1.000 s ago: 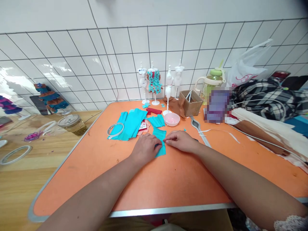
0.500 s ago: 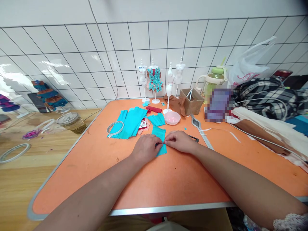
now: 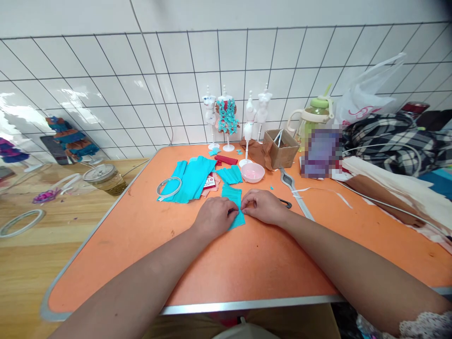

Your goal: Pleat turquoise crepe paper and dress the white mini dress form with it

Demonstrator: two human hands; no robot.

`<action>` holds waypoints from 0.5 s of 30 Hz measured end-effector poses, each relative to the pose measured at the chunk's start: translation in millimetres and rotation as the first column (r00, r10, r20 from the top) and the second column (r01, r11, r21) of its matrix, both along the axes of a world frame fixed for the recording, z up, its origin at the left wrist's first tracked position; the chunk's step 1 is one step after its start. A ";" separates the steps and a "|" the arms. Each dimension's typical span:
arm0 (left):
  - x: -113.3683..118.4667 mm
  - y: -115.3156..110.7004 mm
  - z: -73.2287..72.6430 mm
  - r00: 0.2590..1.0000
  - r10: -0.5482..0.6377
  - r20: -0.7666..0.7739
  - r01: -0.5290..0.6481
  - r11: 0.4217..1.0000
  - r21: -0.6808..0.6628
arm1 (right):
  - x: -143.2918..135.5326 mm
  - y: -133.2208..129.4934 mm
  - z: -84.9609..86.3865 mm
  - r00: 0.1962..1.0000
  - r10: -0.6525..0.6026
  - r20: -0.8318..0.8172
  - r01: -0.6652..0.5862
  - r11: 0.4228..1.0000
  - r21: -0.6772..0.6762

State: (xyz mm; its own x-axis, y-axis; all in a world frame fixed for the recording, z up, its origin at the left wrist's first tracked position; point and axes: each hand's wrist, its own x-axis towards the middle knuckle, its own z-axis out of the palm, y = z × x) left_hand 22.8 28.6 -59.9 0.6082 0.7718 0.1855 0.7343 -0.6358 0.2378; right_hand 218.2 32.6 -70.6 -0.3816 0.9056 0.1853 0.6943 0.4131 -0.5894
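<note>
1. Thumb and fingers of your left hand (image 3: 214, 215) are pressed together on a turquoise strip (image 3: 231, 193), while your right hand (image 3: 264, 207) has its fingertips brought together at the strip's right edge; the crease between them is too small to make out
2. Strip, on the orange table (image 3: 219, 278) between your hands: its far and near ends lie flat, so you appear partway through, the middle being worked and the ends left
3. Dressed form (image 3: 228, 117), at the back, bears many small turquoise pieces; the white form (image 3: 248, 115) to its right is bare
4. Just beyond the strip, a smaller turquoise piece (image 3: 230, 175) and a pink bowl (image 3: 253, 173) may limit your forward reach
5. To your left, a ring (image 3: 181, 185) rests on turquoise sheets (image 3: 196, 181); your right forearm partly hides a black tool (image 3: 285, 203)
</note>
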 end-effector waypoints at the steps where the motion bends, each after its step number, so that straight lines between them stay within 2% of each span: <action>1: 0.4 -0.1 0.0 1.000 0.003 0.000 -0.003 1.000 -0.006 | 0.0 0.0 0.0 1.000 -0.001 0.003 0.001 1.000 -0.001; 9: 2.9 -1.7 0.3 0.999 0.040 -0.014 -0.040 0.999 -0.034 | -2.0 -4.2 1.5 0.996 -0.004 0.093 0.003 1.000 0.007; 15: 1.6 0.4 -2.9 1.000 -0.022 0.004 0.022 1.000 0.006 | -6.5 -8.9 6.0 0.981 -0.028 0.193 0.027 1.000 0.010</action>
State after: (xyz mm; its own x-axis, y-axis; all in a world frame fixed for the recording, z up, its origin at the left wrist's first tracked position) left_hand 24.4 28.9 -62.8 0.6242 0.7572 0.1925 0.7191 -0.6532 0.2372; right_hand 211.8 23.7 -64.6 -0.3859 0.9150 0.1174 0.8057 0.3963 -0.4402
